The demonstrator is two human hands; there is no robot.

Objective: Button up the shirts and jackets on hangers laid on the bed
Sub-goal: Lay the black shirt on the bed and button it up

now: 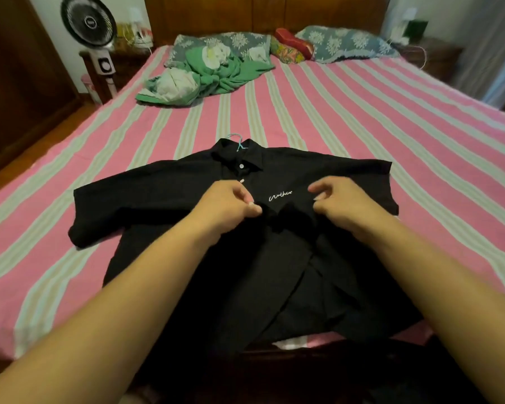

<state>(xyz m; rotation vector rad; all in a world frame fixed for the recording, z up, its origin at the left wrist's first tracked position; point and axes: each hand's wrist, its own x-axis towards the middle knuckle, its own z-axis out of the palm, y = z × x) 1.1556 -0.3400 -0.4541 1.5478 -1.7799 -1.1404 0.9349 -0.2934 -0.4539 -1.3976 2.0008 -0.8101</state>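
1. Head view showed our shirt (187, 223) flat on its hanger (236, 140) near the bed's (362, 118) foot edge, collar away from us, so the placket faced up.
2. Our left hand (231, 204) pinched the placket at the third button (250, 203), likely to seat it.
3. Our right hand (337, 199), fingers curled, gripped the opposite front panel, apparently to keep it taut.
4. Lower front lay open, unbuttoned.
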